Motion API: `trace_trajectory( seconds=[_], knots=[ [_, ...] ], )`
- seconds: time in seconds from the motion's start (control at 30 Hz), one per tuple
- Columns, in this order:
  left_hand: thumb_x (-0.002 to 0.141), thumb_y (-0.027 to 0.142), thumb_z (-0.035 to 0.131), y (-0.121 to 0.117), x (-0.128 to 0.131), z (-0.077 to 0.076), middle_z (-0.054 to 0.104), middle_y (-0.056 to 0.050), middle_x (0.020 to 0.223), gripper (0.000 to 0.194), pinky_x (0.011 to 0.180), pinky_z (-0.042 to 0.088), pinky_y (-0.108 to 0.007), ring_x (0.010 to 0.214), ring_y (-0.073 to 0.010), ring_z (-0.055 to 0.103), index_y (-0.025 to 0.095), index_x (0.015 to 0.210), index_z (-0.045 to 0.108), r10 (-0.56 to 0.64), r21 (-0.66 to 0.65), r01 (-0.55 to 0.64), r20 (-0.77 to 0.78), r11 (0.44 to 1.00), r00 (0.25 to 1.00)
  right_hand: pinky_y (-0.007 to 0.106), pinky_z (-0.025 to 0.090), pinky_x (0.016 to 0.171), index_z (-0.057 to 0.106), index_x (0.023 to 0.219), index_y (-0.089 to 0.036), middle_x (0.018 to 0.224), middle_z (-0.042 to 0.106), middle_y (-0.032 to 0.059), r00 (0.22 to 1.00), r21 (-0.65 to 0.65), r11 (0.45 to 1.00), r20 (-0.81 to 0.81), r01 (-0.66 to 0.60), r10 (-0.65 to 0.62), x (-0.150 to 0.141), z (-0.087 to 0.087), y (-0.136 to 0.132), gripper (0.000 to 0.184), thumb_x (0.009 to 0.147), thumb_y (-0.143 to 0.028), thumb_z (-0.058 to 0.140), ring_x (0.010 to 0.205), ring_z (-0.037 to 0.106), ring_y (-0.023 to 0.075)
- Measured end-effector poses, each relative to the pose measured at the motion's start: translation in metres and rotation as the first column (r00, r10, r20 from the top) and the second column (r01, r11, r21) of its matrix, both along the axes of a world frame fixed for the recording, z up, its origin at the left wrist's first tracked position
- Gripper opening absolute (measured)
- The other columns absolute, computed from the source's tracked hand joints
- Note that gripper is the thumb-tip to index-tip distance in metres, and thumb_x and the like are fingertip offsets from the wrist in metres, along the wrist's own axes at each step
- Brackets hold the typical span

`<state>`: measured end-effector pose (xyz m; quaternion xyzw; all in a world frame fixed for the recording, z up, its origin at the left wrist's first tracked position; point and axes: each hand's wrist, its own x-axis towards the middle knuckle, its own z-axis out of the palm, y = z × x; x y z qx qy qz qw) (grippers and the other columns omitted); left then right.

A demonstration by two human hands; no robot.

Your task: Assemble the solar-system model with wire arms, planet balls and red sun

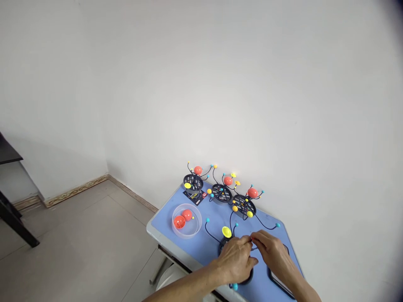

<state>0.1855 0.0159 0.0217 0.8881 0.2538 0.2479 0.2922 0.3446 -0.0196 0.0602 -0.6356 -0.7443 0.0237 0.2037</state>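
My left hand (pixel 237 260) is over a planet model with a round black base (pixel 223 245), hiding much of it. Its thumb and fingers are closed near a thin black rod, mostly covered by the fingers. My right hand (pixel 272 250) meets it, pinching a tiny red piece (pixel 252 238) at the fingertips; its shape is too small to tell. From the model rise curved black rods with a yellow ringed ball (pixel 226 232) and small blue balls (pixel 208 219). One more blue ball (pixel 234 286) sticks out below my left hand.
Three similar models with red balls, (pixel 197 170) among them, line the wall side of the blue table (pixel 160 222). A clear round tray (pixel 174 228) holds a red ball (pixel 187 215), a red half shell (pixel 179 222) and a tiny yellow bead. A black-framed device (pixel 280 283) lies under my right forearm.
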Motion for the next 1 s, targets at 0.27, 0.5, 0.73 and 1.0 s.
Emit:
trace_trajectory(
  seconds=[0.27, 0.5, 0.73, 1.0],
  knots=[
    [0.093, 0.031, 0.05, 0.0, 0.002, -0.004, 0.066, -0.012, 0.12, 0.033, 0.101, 0.048, -0.037, 0.11, -0.027, 0.063, 0.011, 0.115, 0.064, 0.013, 0.025, -0.013, 0.0, 1.0, 1.0, 0.03, 0.047, 0.061, 0.068, 0.075, -0.022, 0.072, 0.07, 0.0057, 0.979, -0.036, 0.999, -0.198, 0.032, -0.038, 0.002, 0.001, 0.002, 0.029, 0.088, -0.034, 0.044, 0.063, 0.064, 0.0197],
    [0.095, 0.031, 0.05, -0.001, 0.001, -0.004, 0.066, -0.012, 0.118, 0.033, 0.099, 0.049, -0.036, 0.107, -0.0267, 0.064, 0.01, 0.116, 0.065, 0.018, 0.045, -0.017, -0.02, 0.999, 1.0, 0.03, 0.046, 0.054, 0.071, 0.081, -0.018, 0.057, 0.065, 0.0024, 0.874, -0.211, 0.959, -0.409, 0.191, -0.264, 0.013, -0.009, 0.003, 0.031, 0.074, -0.043, 0.053, 0.051, 0.057, 0.0187],
    [0.095, 0.03, 0.049, 0.0, 0.001, -0.002, 0.067, -0.014, 0.118, 0.034, 0.1, 0.049, -0.036, 0.109, -0.0276, 0.064, 0.007, 0.115, 0.065, 0.007, 0.047, -0.006, -0.021, 0.999, 1.0, 0.03, 0.045, 0.054, 0.072, 0.081, -0.018, 0.058, 0.066, 0.0032, 0.893, -0.2, 0.96, -0.367, 0.197, -0.26, 0.008, -0.006, 0.005, 0.033, 0.073, -0.044, 0.053, 0.05, 0.057, 0.019],
    [0.094, 0.032, 0.05, 0.001, 0.003, -0.007, 0.066, -0.013, 0.12, 0.034, 0.101, 0.048, -0.036, 0.109, -0.0278, 0.064, 0.009, 0.115, 0.064, 0.016, 0.031, -0.015, -0.011, 0.999, 1.0, 0.029, 0.048, 0.064, 0.069, 0.077, -0.023, 0.074, 0.072, 0.0056, 0.985, -0.039, 0.998, -0.162, 0.047, -0.053, 0.007, -0.004, 0.004, 0.027, 0.089, -0.032, 0.046, 0.066, 0.065, 0.02]
  ],
)
